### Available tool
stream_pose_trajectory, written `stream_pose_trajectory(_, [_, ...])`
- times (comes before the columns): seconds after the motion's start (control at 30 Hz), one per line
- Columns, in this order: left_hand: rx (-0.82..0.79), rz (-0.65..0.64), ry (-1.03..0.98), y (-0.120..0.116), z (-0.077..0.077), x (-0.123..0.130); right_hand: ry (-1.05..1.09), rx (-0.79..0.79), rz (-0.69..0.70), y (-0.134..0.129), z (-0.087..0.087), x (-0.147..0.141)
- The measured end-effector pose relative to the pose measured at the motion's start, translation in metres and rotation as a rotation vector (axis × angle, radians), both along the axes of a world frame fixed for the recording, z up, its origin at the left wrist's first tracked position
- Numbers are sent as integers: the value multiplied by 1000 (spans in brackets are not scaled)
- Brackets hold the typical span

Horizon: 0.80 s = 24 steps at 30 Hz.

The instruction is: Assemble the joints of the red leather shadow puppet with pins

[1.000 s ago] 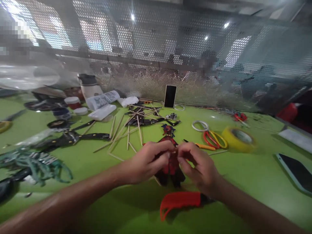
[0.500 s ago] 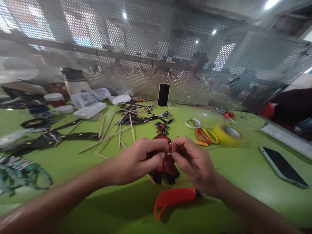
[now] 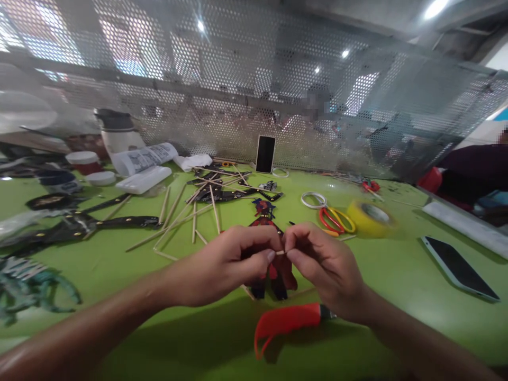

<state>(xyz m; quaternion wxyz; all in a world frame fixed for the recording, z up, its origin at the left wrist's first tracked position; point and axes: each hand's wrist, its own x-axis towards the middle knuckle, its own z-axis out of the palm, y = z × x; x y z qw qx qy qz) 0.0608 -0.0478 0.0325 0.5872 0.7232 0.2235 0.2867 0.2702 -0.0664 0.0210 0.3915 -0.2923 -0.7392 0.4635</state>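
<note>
My left hand (image 3: 230,267) is closed in a pinch, thumb against forefinger, around a short pale wooden stick (image 3: 280,253). Facing it, my right hand (image 3: 327,267) pinches the stick's other end, the fingertips of both hands almost meeting. Just beneath and behind them lies a flat red-and-black jointed puppet (image 3: 263,208) with a dark blue head; my fingers cover much of its body. Close to me on the table is a red-handled tool (image 3: 291,319), its metal end running under my right hand.
Long thin sticks (image 3: 172,222) and black puppet parts (image 3: 214,193) spread left of centre. To the right are scissors (image 3: 337,219), yellow tape (image 3: 369,218) and a phone (image 3: 460,269). Another phone (image 3: 265,154) stands against the perforated metal screen (image 3: 222,106). A person (image 3: 472,166) sits far right.
My hands have shifted slightly right and apart, so more of the short stick shows between the fingertips. The view has turned a little.
</note>
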Motion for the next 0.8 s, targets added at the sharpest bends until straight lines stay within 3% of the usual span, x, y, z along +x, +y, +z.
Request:
stream_pose_trajectory(0.2, [40, 32, 39, -1, 1, 1, -33, 78, -50, 0, 4, -1])
stream_pose_trajectory(0.4, [57, 31, 7, -1, 3, 2, 26, -27, -9, -1, 5, -2])
stream_pose_trajectory(0.8, [38, 42, 11, -3, 4, 1, 48, -44, -31, -4, 8, -3])
